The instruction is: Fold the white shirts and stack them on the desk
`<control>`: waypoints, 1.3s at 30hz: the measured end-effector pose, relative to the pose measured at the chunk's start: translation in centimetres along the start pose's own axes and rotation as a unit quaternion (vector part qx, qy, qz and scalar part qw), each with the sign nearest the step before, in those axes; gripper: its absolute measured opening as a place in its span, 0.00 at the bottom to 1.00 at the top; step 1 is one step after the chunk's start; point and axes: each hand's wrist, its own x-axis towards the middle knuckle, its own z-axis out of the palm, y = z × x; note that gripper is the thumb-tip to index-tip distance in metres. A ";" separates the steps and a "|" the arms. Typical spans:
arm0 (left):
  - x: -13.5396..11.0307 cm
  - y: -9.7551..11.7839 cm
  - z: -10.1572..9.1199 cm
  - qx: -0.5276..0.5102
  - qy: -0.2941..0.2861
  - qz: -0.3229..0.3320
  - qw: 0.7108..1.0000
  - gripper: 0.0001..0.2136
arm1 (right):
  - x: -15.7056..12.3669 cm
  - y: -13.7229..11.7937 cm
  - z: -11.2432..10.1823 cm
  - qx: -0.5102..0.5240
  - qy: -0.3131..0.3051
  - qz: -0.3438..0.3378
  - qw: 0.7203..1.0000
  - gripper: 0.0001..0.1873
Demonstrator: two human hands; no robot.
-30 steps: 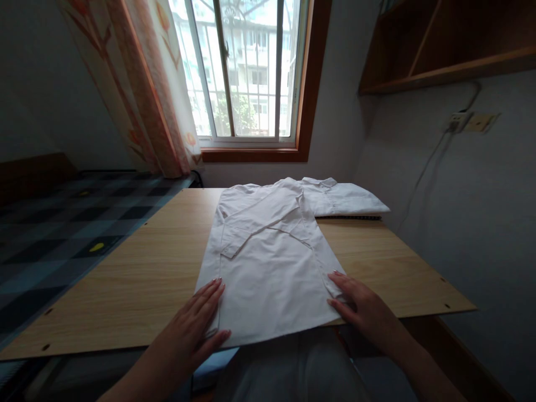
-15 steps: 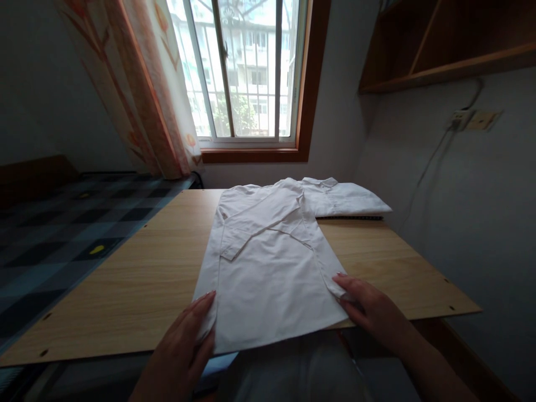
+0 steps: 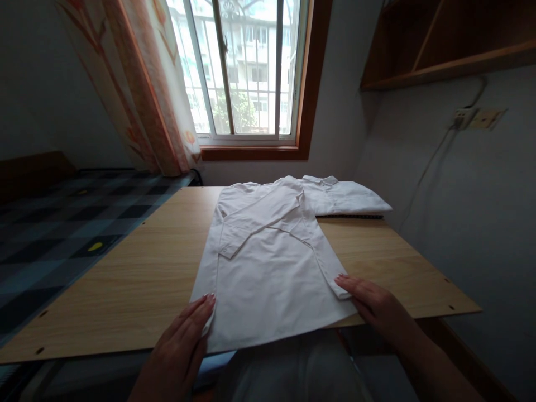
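A white shirt [image 3: 268, 268] lies flat on a light wooden board [image 3: 138, 279], its sleeves folded inward across the body. My left hand [image 3: 184, 340] rests at the shirt's lower left corner, fingers stretched out along the hem edge. My right hand [image 3: 371, 304] lies at the lower right corner, fingers flat and touching the folded sleeve cuff. Neither hand has cloth pinched between the fingers.
A second folded white garment [image 3: 347, 198] sits at the board's far right. A bed with a dark checked cover [image 3: 62, 223] is to the left. A window [image 3: 243, 72] with a patterned curtain [image 3: 142, 89] is ahead, a wooden shelf [image 3: 444, 44] and a wall socket [image 3: 477, 118] to the right.
My left hand slid off the shirt's front to its lower left edge and turned more side-on. My right hand drew back slightly towards the lower right corner. The shirt stayed flat.
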 end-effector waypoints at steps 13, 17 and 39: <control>0.1 0.3 0.0 0.018 0.003 0.002 1.000 0.28 | -1.6 1.1 -0.5 -0.036 0.007 -0.023 0.999 0.27; 0.2 0.4 0.0 0.011 -0.001 -0.004 1.000 0.29 | -1.7 0.6 -0.7 -0.027 0.002 -0.013 1.000 0.26; -0.3 -0.1 0.6 0.036 0.011 0.019 0.999 0.21 | 1.3 -1.1 -4.2 -0.020 -0.084 -0.003 0.996 0.16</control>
